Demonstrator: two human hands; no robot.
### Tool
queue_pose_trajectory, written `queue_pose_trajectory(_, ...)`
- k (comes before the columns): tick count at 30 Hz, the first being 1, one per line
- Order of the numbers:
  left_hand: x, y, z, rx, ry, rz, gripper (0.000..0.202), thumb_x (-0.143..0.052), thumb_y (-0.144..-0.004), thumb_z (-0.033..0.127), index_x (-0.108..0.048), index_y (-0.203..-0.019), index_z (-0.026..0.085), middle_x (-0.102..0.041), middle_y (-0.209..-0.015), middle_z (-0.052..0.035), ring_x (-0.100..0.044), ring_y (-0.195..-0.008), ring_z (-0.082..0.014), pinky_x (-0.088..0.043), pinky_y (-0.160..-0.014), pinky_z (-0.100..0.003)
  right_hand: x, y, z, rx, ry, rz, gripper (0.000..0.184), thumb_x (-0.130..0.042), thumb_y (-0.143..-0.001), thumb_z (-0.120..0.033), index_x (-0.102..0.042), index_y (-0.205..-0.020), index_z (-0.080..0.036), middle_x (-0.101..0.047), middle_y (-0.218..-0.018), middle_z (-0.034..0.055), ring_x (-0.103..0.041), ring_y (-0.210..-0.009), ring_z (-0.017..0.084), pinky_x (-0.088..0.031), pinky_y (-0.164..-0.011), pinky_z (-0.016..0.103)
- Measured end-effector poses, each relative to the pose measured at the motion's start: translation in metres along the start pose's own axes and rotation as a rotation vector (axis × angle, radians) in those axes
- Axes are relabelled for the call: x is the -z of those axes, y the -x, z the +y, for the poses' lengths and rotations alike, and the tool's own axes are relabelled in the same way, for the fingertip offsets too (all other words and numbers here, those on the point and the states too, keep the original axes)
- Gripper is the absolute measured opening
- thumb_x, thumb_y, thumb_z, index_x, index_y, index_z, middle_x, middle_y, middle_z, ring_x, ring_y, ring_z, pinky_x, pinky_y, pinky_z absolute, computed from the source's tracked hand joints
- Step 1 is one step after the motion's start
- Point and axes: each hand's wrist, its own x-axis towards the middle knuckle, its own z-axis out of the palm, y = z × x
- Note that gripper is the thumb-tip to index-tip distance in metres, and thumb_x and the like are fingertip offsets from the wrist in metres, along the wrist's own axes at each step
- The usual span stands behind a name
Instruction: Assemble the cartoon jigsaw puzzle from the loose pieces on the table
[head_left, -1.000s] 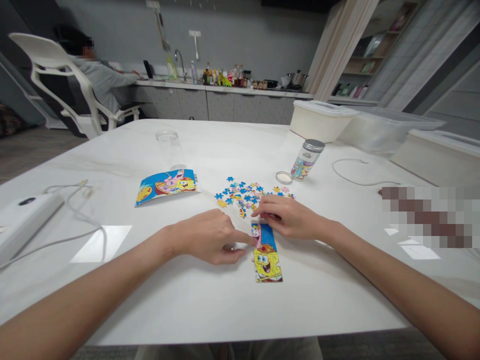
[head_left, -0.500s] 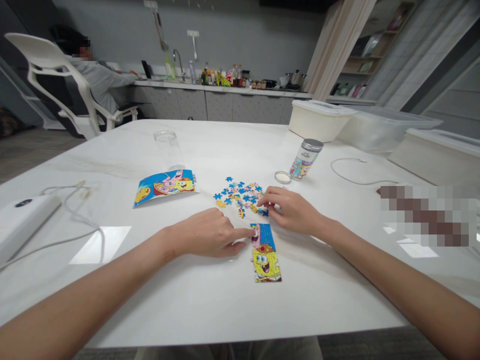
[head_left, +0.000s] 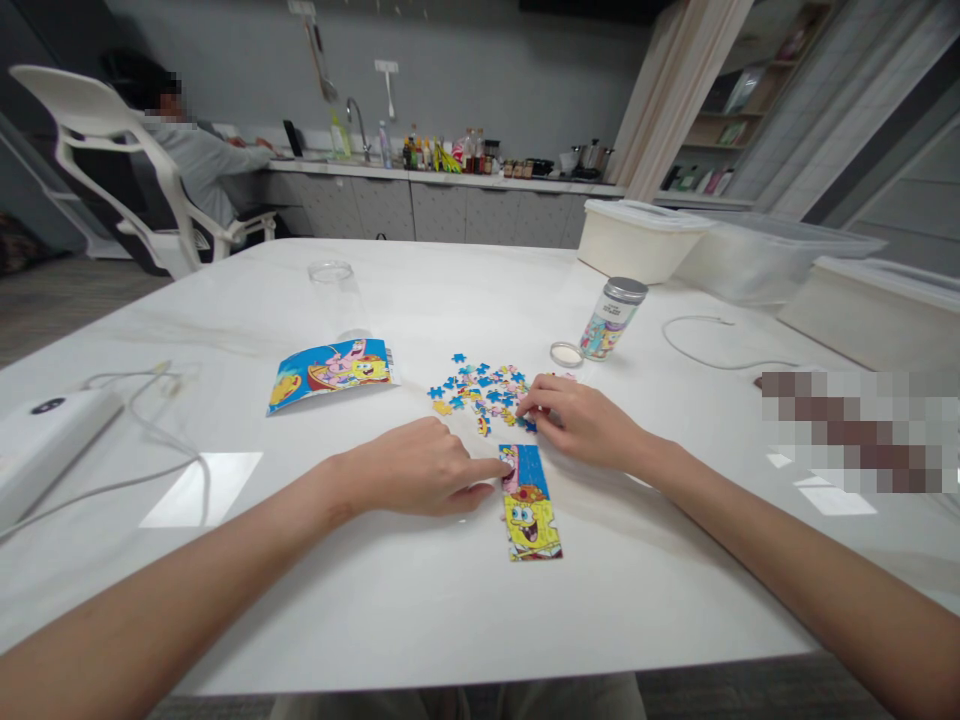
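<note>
At four o'clock from the left hand (head_left: 420, 465), thumb and forefinger apart, seven from the right hand (head_left: 581, 420), grip unclear, lies the puzzle strip (head_left: 531, 505).

puzzle strip (head_left: 531, 500): yellow, blue, pink | loose pieces (head_left: 493, 397): mostly blue | tabletop (head_left: 337, 620): white, perhaps faintly veined
</note>
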Motion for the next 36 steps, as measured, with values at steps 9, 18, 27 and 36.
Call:
queue_pose_trajectory(9, -0.001, 0.001, 0.000, 0.028, -0.010, -0.020, 0.027, -0.045, -0.091, 0.024, -0.062, -0.112, 0.023, -0.055, -0.047, 0.0044, -0.046, -0.039, -0.0117, -0.021, -0.042, -0.029, 0.000, 0.001, 0.000, 0.005, 0.004, -0.017, 0.017, -0.052, -0.086, -0.012, -0.065, -0.096, -0.020, -0.062, -0.096, 0.0059, -0.057, -0.084, 0.018, -0.044, -0.072, 0.032)
queue_pose_trajectory(18, 0.005, -0.001, 0.001, 0.000, 0.013, -0.062, 0.026, -0.047, -0.089, 0.019, -0.062, -0.110, 0.023, -0.058, -0.050, 0.0042, -0.046, -0.040, -0.0107, -0.019, -0.043, -0.029, -0.002, 0.000, 0.004, 0.014, 0.015, -0.022, 0.018, -0.048, -0.091, -0.013, -0.064, -0.096, -0.020, -0.062, -0.097, 0.0063, -0.058, -0.088, 0.019, -0.045, -0.074, 0.033)
queue_pose_trajectory(27, 0.000, 0.001, 0.001, 0.018, 0.015, -0.006, 0.032, -0.047, -0.090, 0.023, -0.059, -0.120, 0.022, -0.057, -0.047, 0.0049, -0.045, -0.038, -0.0120, -0.019, -0.042, -0.029, 0.001, 0.000, 0.007, -0.053, 0.018, 0.062, 0.023, -0.045, -0.088, -0.008, -0.063, -0.097, -0.019, -0.061, -0.100, 0.0074, -0.059, -0.092, 0.020, -0.047, -0.077, 0.034)
queue_pose_trajectory(36, 0.003, -0.001, 0.001, -0.011, 0.021, -0.005, 0.031, -0.046, -0.091, 0.022, -0.060, -0.118, 0.024, -0.058, -0.049, 0.0046, -0.046, -0.039, -0.0109, -0.021, -0.042, -0.028, 0.014, -0.004, 0.029, -0.214, 0.184, 0.239, 0.025, -0.046, -0.081, -0.006, -0.066, -0.089, -0.018, -0.064, -0.094, 0.0080, -0.061, -0.088, 0.023, -0.046, -0.073, 0.033)
